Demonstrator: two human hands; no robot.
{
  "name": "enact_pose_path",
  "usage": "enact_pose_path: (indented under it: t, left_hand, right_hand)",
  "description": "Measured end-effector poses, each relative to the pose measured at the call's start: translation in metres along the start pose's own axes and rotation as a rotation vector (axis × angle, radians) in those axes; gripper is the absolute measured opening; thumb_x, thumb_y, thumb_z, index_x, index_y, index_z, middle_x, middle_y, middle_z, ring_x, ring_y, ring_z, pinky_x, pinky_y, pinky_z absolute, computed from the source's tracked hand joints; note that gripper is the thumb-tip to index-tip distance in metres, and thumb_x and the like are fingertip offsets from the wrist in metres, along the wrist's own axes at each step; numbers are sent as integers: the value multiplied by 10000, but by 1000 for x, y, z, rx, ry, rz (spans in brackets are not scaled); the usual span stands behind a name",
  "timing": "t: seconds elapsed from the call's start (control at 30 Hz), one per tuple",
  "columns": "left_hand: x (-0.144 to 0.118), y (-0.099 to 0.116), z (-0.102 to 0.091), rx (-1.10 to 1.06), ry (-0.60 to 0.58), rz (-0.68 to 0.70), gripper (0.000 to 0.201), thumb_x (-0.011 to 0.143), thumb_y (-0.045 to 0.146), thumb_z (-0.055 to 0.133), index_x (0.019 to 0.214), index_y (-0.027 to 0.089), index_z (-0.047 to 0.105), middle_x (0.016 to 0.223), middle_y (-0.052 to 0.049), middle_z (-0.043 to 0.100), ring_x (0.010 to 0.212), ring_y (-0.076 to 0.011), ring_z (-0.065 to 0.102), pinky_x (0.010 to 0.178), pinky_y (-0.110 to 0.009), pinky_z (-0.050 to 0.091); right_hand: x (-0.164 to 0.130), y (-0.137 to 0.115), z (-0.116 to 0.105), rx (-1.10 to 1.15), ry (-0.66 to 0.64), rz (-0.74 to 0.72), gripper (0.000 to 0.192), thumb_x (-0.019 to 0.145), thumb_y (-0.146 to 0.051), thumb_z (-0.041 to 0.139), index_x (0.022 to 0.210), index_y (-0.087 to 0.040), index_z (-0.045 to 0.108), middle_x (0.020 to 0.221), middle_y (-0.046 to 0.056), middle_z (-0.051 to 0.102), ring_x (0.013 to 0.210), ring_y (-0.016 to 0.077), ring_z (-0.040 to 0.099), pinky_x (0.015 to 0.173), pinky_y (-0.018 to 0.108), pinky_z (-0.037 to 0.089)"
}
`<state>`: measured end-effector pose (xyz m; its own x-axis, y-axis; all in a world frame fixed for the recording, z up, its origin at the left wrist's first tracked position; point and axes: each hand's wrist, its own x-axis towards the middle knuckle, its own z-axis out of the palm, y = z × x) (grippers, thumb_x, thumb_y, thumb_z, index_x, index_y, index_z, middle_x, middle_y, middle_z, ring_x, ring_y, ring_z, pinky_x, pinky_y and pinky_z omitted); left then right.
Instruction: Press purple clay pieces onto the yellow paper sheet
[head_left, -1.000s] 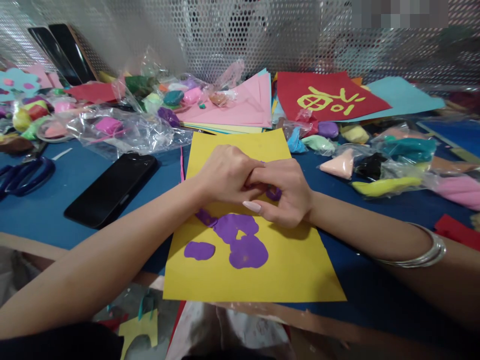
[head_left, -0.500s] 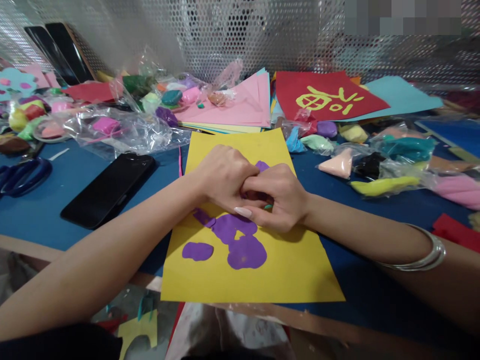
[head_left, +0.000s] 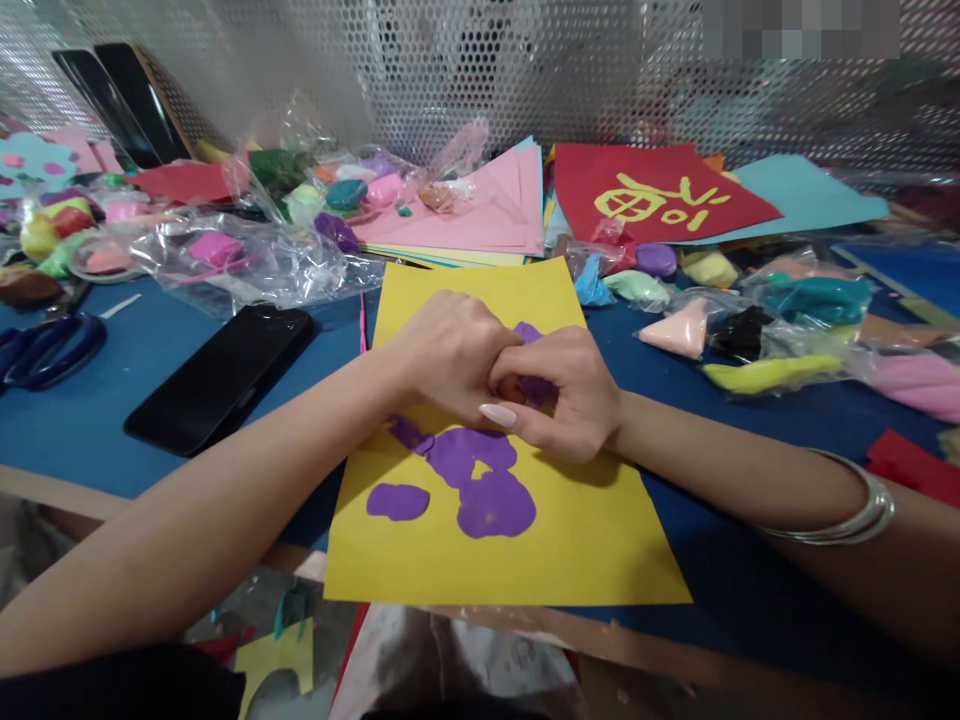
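A yellow paper sheet (head_left: 585, 540) lies on the blue table in front of me. Flat purple clay patches (head_left: 480, 480) are pressed onto its middle. Above them my left hand (head_left: 446, 350) and my right hand (head_left: 574, 395) meet, fingers interlocked around a lump of purple clay (head_left: 531, 340) that shows between them. The fingers of both hands pinch that lump; most of it is hidden inside the hands. A silver bangle (head_left: 847, 515) sits on my right wrist.
A black phone (head_left: 221, 375) lies left of the sheet, blue scissors (head_left: 45, 345) further left. Bagged clay pieces (head_left: 225, 255) lie behind the phone, and bagged clay (head_left: 772, 320) lies to the right too. Pink paper sheets (head_left: 480, 215) and a red sheet (head_left: 652, 190) lie at the back, before a perforated metal wall.
The hands stay clasped over the sheet and knead; the purple lump between the fingers shifts and shows more at the top. The clay patches on the paper are unchanged.
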<state>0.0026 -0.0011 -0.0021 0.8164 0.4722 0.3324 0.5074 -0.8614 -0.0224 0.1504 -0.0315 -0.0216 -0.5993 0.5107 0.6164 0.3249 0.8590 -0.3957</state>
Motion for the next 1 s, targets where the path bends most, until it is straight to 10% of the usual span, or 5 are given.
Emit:
enact_pose_path:
  t: [1.0]
  left_hand:
    - [0, -1, 3, -25, 22, -56, 349, 641, 436, 450, 428, 159, 457, 377, 9, 418, 357, -61, 292, 408, -221, 163]
  right_hand:
    - [2, 4, 1, -49, -2, -23, 314, 743, -356, 489, 531, -134, 557, 421, -44, 385, 403, 34, 317, 430, 177, 269]
